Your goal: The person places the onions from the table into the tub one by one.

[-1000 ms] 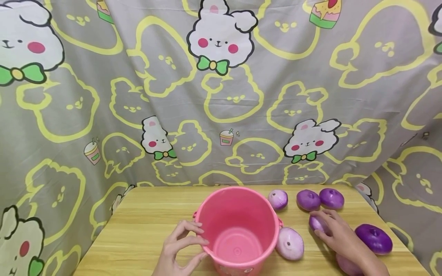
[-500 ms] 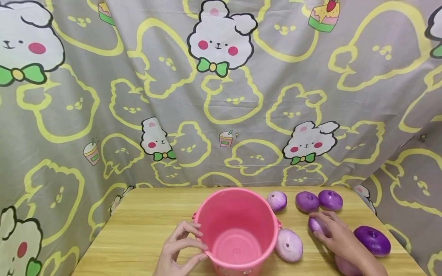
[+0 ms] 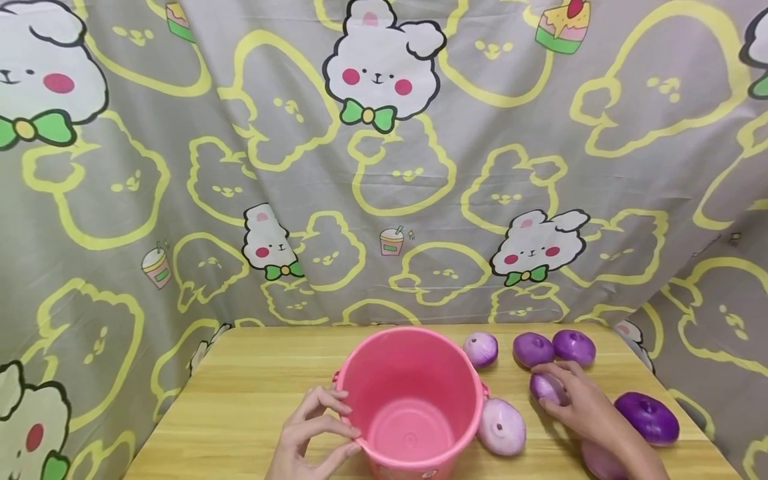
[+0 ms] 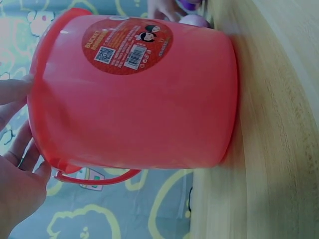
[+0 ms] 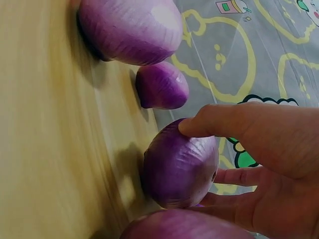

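Note:
A pink plastic bucket (image 3: pixel 402 370) stands upright at the table's front middle, its inside bare. My left hand (image 3: pixel 315 427) holds its left rim, thumb at the front and fingertips over the edge. In the left wrist view a round label (image 4: pixel 128 46) shows on the bucket's side, and a red handle (image 4: pixel 107 180) hangs along it. To the right, my right hand (image 3: pixel 582 403) pinches a purple onion (image 3: pixel 545 389) between thumb and fingers. In the right wrist view that onion (image 5: pixel 182 164) is close to the tabletop; I cannot tell if it touches.
A pale onion (image 3: pixel 503 427) lies against the bucket's right side, with a smaller onion (image 3: pixel 481 350) behind. Two purple onions (image 3: pixel 533 350) sit at the back right. A dark onion (image 3: pixel 647 418) lies near the right edge; another onion (image 3: pixel 600 460) is partly under my forearm. Patterned cloth (image 3: pixel 336 167) hangs behind.
My right hand and the onion it pinches have shifted slightly left. My left hand and the bucket have stayed in place.

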`<state>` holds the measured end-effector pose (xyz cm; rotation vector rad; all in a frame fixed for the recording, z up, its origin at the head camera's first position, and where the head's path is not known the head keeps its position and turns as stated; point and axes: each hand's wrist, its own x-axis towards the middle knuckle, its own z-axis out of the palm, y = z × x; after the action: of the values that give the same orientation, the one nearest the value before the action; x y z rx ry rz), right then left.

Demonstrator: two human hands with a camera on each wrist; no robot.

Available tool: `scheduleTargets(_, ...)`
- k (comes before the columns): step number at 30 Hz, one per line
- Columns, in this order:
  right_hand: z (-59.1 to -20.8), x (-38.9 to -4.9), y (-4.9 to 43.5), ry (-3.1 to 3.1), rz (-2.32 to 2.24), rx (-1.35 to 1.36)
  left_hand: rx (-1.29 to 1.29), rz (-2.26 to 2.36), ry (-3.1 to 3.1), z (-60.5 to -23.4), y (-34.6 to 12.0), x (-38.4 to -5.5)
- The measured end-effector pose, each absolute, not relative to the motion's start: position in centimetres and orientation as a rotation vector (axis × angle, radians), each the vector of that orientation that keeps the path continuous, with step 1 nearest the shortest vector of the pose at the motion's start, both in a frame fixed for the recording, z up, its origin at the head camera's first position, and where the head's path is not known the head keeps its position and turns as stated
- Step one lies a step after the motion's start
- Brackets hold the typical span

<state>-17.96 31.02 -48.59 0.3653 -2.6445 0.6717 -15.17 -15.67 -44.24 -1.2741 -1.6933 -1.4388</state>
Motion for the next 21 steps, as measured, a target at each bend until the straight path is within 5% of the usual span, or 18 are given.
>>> scheduleTargets(21,-45.2,-17.7,31.9,-2.627,0.751,0.363,-1.314,-1.428,-1.669,-42.9,-15.2,-14.7)
